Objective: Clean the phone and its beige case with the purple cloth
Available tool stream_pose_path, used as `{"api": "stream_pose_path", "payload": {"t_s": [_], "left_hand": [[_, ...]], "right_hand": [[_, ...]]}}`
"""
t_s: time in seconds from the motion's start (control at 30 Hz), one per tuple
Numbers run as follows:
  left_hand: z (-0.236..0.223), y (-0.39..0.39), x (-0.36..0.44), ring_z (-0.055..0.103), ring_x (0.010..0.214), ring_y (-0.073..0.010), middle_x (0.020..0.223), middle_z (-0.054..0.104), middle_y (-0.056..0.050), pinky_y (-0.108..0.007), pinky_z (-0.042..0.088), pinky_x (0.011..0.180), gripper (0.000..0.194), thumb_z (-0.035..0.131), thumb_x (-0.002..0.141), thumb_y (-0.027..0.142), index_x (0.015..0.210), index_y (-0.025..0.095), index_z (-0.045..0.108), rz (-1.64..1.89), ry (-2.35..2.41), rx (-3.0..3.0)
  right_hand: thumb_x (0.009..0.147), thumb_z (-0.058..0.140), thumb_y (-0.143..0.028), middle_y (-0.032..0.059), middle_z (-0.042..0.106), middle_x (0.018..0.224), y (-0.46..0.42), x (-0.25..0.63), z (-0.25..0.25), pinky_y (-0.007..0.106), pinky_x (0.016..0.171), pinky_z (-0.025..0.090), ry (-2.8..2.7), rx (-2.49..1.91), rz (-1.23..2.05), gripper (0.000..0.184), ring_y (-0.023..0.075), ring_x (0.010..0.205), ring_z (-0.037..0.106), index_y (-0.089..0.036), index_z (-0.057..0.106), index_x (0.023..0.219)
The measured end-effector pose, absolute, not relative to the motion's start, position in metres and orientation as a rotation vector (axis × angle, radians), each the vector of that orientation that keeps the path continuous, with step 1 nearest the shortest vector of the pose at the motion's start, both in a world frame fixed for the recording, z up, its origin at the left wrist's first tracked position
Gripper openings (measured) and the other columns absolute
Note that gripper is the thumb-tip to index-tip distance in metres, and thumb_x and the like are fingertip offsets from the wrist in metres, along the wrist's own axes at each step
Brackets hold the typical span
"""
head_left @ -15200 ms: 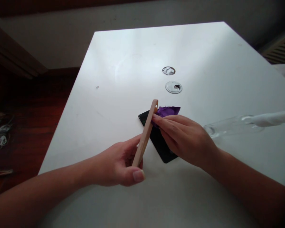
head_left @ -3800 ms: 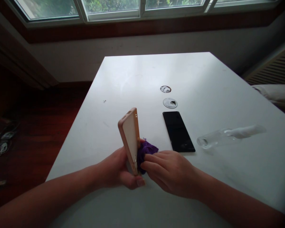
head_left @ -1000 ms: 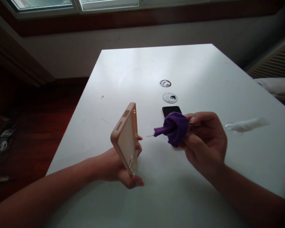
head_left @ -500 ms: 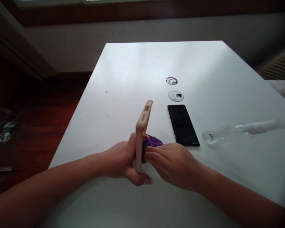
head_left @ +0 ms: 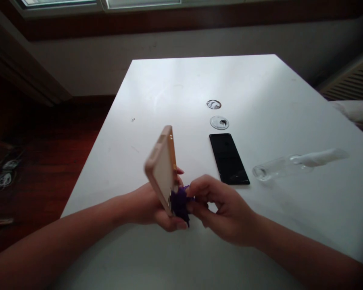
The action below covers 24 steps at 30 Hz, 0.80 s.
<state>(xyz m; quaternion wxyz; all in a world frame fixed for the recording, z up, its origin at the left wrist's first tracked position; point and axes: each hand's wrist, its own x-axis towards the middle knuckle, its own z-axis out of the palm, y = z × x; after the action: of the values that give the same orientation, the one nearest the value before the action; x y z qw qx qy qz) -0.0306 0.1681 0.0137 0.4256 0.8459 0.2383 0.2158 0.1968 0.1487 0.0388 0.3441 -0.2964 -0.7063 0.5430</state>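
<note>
My left hand point(head_left: 151, 207) grips a beige phone case point(head_left: 161, 169) by its lower end and holds it tilted upright above the white table point(head_left: 175, 88). My right hand point(head_left: 222, 211) pinches a bunched purple cloth point(head_left: 179, 203) and presses it against the case's bottom edge. A black phone point(head_left: 229, 158) lies flat, screen up, on the table just beyond my right hand, untouched.
A clear spray bottle point(head_left: 293, 163) with a white top lies on its side to the right of the phone. Behind the phone are a round cable grommet cover point(head_left: 219, 122) and an open cable hole point(head_left: 213, 104). Wooden floor with cables lies off the left edge.
The case has turned from edge-on so its broad side faces me. My right hand now pinches the cloth at the case's lower end instead of lying flat over it.
</note>
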Motion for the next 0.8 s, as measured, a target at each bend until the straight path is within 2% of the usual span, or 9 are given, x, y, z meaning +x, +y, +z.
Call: {"api": "stream_pose_path", "payload": {"t_s": [0.07,0.13,0.27,0.4,0.47,0.53,0.67,0.77,0.8], "left_hand": [[0.02,0.172,-0.029,0.056,0.114,-0.026,0.117,0.059,-0.006,-0.047,0.027,0.12,0.051,0.067,0.08,0.057,0.115,0.022,0.055,0.606,0.522,2.101],[0.022,0.173,-0.029,0.05,0.121,-0.0291,0.12,0.055,-0.008,-0.048,0.03,0.118,0.055,0.067,0.078,0.058,0.116,0.021,0.052,0.62,0.581,2.132],[0.023,0.173,-0.029,0.046,0.119,-0.0316,0.11,0.052,-0.01,-0.047,0.032,0.116,0.059,0.069,0.07,0.062,0.104,0.018,0.051,0.598,0.651,2.184],[0.021,0.174,-0.028,0.046,0.124,-0.0299,0.127,0.05,-0.01,-0.044,0.033,0.116,0.061,0.068,0.077,0.055,0.121,0.017,0.053,0.596,0.552,2.089],[0.017,0.174,-0.029,0.05,0.119,-0.0268,0.128,0.051,-0.008,-0.042,0.035,0.116,0.057,0.072,0.077,0.05,0.122,0.02,0.055,0.544,0.528,2.034],[0.014,0.174,-0.03,0.052,0.115,-0.0255,0.124,0.054,-0.006,-0.043,0.033,0.117,0.056,0.075,0.076,0.049,0.121,0.022,0.057,0.484,0.523,2.004],[0.012,0.174,-0.032,0.048,0.126,-0.0296,0.133,0.052,-0.007,-0.043,0.03,0.119,0.068,0.079,0.072,0.051,0.129,0.022,0.055,0.465,0.571,1.984],[0.009,0.174,-0.034,0.052,0.12,-0.0278,0.12,0.058,-0.007,-0.039,0.037,0.114,0.052,0.077,0.074,0.052,0.111,0.019,0.062,0.443,0.541,1.994],[0.006,0.173,-0.034,0.052,0.119,-0.0282,0.117,0.059,-0.007,-0.039,0.039,0.113,0.053,0.076,0.073,0.054,0.11,0.019,0.061,0.428,0.557,2.001]], "right_hand": [[0.092,0.06,-0.013,-0.002,0.06,0.081,0.152,0.201,0.04,0.013,0.05,0.046,-1.682,-0.836,1.257,0.018,0.0041,0.058,0.056,-0.02,0.052,0.107],[0.09,0.062,-0.011,-0.0015,0.06,0.083,0.156,0.207,0.039,0.015,0.048,0.045,-1.63,-0.896,1.067,0.025,0.0047,0.058,0.055,-0.022,0.053,0.111],[0.086,0.063,-0.006,0.0009,0.064,0.089,0.161,0.212,0.034,0.02,0.053,0.046,-1.789,-0.839,0.728,0.036,0.0074,0.063,0.056,-0.023,0.052,0.115],[0.088,0.06,-0.008,0.0019,0.068,0.092,0.165,0.205,0.031,0.024,0.059,0.043,-2.298,-0.563,0.419,0.028,0.0099,0.067,0.058,-0.018,0.051,0.112],[0.091,0.058,-0.011,0.0022,0.069,0.093,0.165,0.2,0.03,0.026,0.06,0.039,-2.457,-0.54,0.267,0.021,0.0112,0.068,0.059,-0.017,0.053,0.11],[0.094,0.056,-0.014,0.0009,0.069,0.091,0.164,0.197,0.03,0.027,0.061,0.037,-2.509,-0.582,0.28,0.018,0.0115,0.069,0.058,-0.017,0.054,0.111],[0.094,0.05,-0.014,-0.0018,0.067,0.09,0.161,0.196,0.029,0.025,0.06,0.035,-2.513,-0.679,0.553,0.018,0.01,0.068,0.057,-0.02,0.055,0.111],[0.096,0.05,-0.018,-0.0043,0.068,0.088,0.158,0.196,0.031,0.022,0.057,0.034,-2.419,-0.781,0.798,0.015,0.0065,0.06,0.053,-0.022,0.057,0.109],[0.096,0.05,-0.019,-0.0048,0.068,0.088,0.157,0.196,0.032,0.021,0.056,0.034,-2.398,-0.794,0.873,0.014,0.0055,0.058,0.052,-0.022,0.057,0.108]]}}
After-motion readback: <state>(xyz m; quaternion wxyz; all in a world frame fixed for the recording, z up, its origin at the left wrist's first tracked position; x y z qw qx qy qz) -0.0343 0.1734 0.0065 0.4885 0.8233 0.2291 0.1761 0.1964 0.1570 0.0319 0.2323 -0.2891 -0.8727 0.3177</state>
